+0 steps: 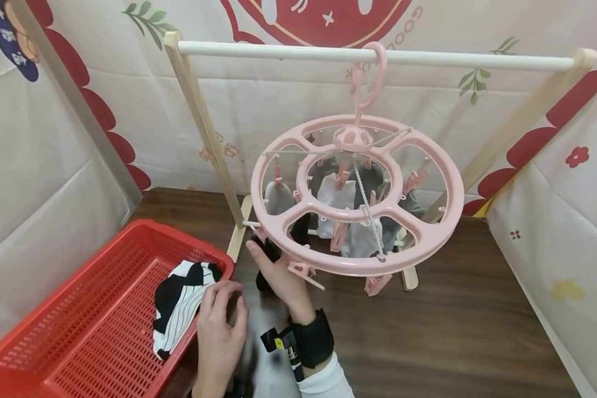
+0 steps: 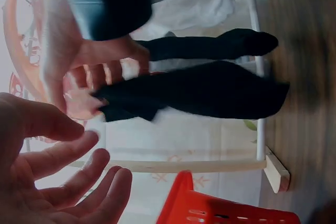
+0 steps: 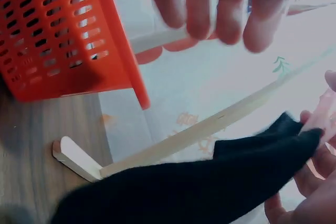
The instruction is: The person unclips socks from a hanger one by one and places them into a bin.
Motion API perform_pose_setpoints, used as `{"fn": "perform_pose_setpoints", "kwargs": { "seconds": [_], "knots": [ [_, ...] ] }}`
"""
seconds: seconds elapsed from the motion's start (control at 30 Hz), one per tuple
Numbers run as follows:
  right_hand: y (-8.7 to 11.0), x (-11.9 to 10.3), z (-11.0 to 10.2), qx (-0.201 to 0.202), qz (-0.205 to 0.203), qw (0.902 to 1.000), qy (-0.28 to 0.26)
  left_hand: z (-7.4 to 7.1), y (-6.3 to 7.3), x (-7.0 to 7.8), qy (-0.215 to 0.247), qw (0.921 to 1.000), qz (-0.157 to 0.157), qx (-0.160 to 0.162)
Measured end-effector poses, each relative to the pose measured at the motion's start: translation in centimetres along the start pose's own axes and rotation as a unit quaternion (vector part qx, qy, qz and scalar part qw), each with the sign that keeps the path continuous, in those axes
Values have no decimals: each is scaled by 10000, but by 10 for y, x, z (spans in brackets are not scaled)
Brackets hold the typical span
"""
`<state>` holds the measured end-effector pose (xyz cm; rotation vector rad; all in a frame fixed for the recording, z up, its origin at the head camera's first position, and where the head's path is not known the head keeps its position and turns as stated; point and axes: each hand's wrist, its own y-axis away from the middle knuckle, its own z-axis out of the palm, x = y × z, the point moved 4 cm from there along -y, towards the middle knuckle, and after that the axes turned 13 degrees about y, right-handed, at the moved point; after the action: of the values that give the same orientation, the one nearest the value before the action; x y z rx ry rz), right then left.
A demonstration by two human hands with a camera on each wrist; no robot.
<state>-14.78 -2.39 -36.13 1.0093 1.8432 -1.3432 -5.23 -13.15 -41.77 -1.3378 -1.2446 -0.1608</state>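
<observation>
My right hand (image 1: 284, 282) is at the left edge of a round pink hanging dryer (image 1: 338, 267). Its thumb and fingers pinch a pink clothespin (image 3: 321, 111), from which a black sock (image 2: 210, 90) hangs down. Apart from it, my left hand (image 1: 220, 326) hovers beside the red basket's edge, fingers loosely bent, holding nothing. Behind the sock in the left wrist view, a second black sock (image 2: 210, 47) hangs. Grey and white socks (image 1: 335, 190) hang from other pins inside the ring.
The dryer hooks over a white rod (image 1: 278, 51) on a wooden stand (image 1: 204, 121). At left is the red basket (image 1: 114, 249), with a black-and-white striped piece of clothing (image 1: 186, 304) inside. Dark wooden tabletop (image 1: 453, 331) lies below, and printed cloth walls (image 1: 552, 232) surround it.
</observation>
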Motion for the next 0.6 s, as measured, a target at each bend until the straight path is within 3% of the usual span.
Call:
{"fn": "perform_pose_setpoints", "kwargs": {
  "seconds": [0.1,0.2,0.3,0.47,0.53,0.6],
  "knots": [
    [3,-3,-2,-113,190,9998,16,3,-2,-4,283,9996,62,-51],
    [4,-6,-7,-162,53,9997,156,11,-6,-5,689,9974,130,-192],
    [7,-6,-11,-238,-340,9991,73,23,-6,-8,1169,9920,-232,-406],
    [17,10,-13,-418,-865,9939,-547,44,5,-14,2052,9680,-1238,-749],
    [19,18,-14,-505,-911,9922,-692,49,7,-14,2356,9584,-1411,-779],
    [17,23,-16,-525,-929,9917,-723,51,5,-12,2429,9590,-1296,-669]
  ]
}}
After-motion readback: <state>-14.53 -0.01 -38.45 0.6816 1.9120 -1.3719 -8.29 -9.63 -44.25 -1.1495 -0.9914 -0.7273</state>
